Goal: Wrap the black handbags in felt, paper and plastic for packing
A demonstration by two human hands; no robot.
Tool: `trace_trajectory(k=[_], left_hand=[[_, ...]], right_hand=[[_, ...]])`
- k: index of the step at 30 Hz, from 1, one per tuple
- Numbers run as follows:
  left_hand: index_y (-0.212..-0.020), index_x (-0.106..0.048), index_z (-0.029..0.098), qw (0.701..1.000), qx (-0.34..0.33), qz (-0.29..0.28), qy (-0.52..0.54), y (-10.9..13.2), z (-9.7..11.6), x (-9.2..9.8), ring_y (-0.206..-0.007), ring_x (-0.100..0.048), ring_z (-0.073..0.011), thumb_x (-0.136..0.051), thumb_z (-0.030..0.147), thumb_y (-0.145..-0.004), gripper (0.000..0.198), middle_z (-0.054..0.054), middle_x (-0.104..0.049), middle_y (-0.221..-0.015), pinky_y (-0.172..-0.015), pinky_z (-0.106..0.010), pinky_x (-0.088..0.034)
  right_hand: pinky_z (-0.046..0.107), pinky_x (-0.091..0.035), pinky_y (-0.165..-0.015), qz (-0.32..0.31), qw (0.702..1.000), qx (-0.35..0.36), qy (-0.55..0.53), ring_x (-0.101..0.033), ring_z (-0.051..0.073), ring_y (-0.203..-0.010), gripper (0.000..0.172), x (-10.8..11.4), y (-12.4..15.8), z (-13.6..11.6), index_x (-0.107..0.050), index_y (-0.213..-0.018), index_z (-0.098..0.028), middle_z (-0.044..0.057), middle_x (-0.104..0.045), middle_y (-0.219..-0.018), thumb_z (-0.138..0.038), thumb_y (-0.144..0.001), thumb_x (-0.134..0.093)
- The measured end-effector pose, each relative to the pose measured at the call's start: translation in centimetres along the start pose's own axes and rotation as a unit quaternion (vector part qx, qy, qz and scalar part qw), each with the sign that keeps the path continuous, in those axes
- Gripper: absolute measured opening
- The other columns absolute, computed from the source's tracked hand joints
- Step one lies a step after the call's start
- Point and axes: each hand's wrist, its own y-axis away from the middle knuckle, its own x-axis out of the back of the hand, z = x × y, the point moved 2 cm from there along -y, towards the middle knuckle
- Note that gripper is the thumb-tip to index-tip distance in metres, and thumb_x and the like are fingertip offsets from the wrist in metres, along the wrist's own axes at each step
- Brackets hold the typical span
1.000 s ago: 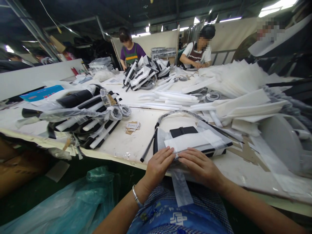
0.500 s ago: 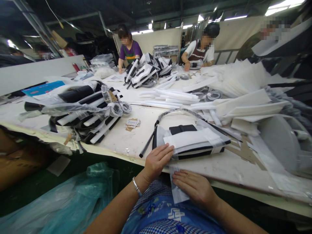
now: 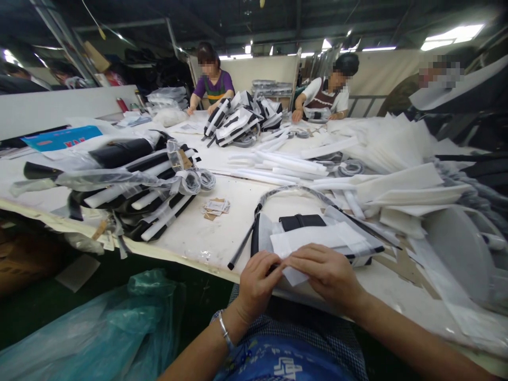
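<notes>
Looks like mid-wrap: left hand [image 3: 257, 281] and right hand [image 3: 329, 272] pinch a translucent strip [image 3: 295, 277] along the handbag [image 3: 300, 221], so next probably calls for folding it flat.

A pale table [image 3: 216, 238] carries bags [image 3: 301, 222], tags [image 3: 216, 207], strips [image 3: 291, 163].

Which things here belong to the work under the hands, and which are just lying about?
Part of the work:
- left hand and right hand, fingertips together
- white film by the fingers
- black bag
- white sheet over the bag

Probably just lying about:
- teal plastic on the floor
- blue packet
- red bottle
</notes>
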Motion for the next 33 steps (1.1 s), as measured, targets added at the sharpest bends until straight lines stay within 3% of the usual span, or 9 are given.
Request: trace_trajectory(k=[6,11,14,20,25,30,33], left_hand=[[-0.097,-0.068,0.019,0.997,0.071,-0.004,0.007,-0.9,0.2,0.5,-0.085,-0.064,-0.0177,-0.052,0.016,-0.097,0.016,-0.004,-0.069,-0.087,-0.077,-0.031,-0.056],[-0.118,-0.062,0.018,0.994,0.063,0.008,0.094,0.0,-0.5,0.7,-0.1,-0.067,-0.0184,-0.056,0.008,-0.092,0.028,-0.007,-0.072,-0.104,-0.098,-0.036,-0.054],[-0.125,-0.057,0.016,0.987,0.088,-0.005,0.136,0.0,-0.7,1.0,-0.107,-0.067,-0.0193,-0.055,0.003,-0.087,0.04,-0.009,-0.072,-0.11,-0.103,-0.037,-0.052],[-0.131,-0.057,0.014,0.984,0.07,-0.073,0.149,-1.8,-0.6,1.7,-0.102,-0.067,-0.0234,-0.056,0.011,-0.084,0.047,-0.012,-0.07,-0.109,-0.094,-0.039,-0.057],[-0.127,-0.063,0.015,0.987,0.047,-0.11,0.107,-2.2,-1.0,1.6,-0.092,-0.068,-0.0227,-0.053,0.011,-0.088,0.04,-0.012,-0.07,-0.1,-0.082,-0.035,-0.06],[-0.122,-0.066,0.013,0.994,-0.012,-0.104,0.024,-2.0,-1.2,1.4,-0.121,-0.061,-0.0292,-0.054,0.012,-0.088,0.036,-0.017,-0.065,-0.129,-0.094,-0.038,-0.057],[-0.126,-0.063,0.009,0.99,-0.057,-0.132,-0.006,-1.6,-1.2,1.1,-0.122,-0.062,-0.028,-0.053,0.012,-0.089,0.038,-0.014,-0.065,-0.132,-0.096,-0.036,-0.057]], right_hand=[[0.027,-0.046,-0.068,-0.115,0.975,-0.181,-0.061,-0.061,0.016,-0.077,0.019,-1.8,-2.3,3.1,-0.077,-0.086,-0.025,0.002,-0.064,-0.08,-0.02,-0.092,-0.059],[0.026,-0.042,-0.065,-0.137,0.941,-0.301,-0.072,-0.06,0.014,-0.072,0.017,-2.3,-2.7,3.8,-0.074,-0.071,-0.023,-0.001,-0.061,-0.071,-0.028,-0.087,-0.069],[0.027,-0.041,-0.068,-0.143,0.931,-0.328,-0.076,-0.061,0.015,-0.074,0.013,-2.6,-2.7,4.2,-0.073,-0.075,-0.023,-0.001,-0.063,-0.073,-0.028,-0.086,-0.07],[0.026,-0.039,-0.061,-0.173,0.905,-0.383,-0.062,-0.058,0.015,-0.066,0.01,-3.1,-3.3,5.0,-0.064,-0.088,-0.022,-0.003,-0.064,-0.073,-0.03,-0.084,-0.069],[0.024,-0.038,-0.059,-0.179,0.893,-0.403,-0.09,-0.059,0.013,-0.061,0.026,-3.4,-4.1,5.4,-0.055,-0.104,-0.025,-0.006,-0.065,-0.073,-0.024,-0.082,-0.069],[0.023,-0.038,-0.059,-0.165,0.895,-0.404,-0.092,-0.06,0.013,-0.062,0.026,-3.4,-4.3,5.6,-0.055,-0.105,-0.025,-0.006,-0.065,-0.073,-0.019,-0.083,-0.068],[0.024,-0.039,-0.059,-0.158,0.906,-0.386,-0.073,-0.06,0.014,-0.064,0.025,-3.4,-4.6,5.4,-0.058,-0.104,-0.022,-0.004,-0.065,-0.074,-0.018,-0.083,-0.07]])
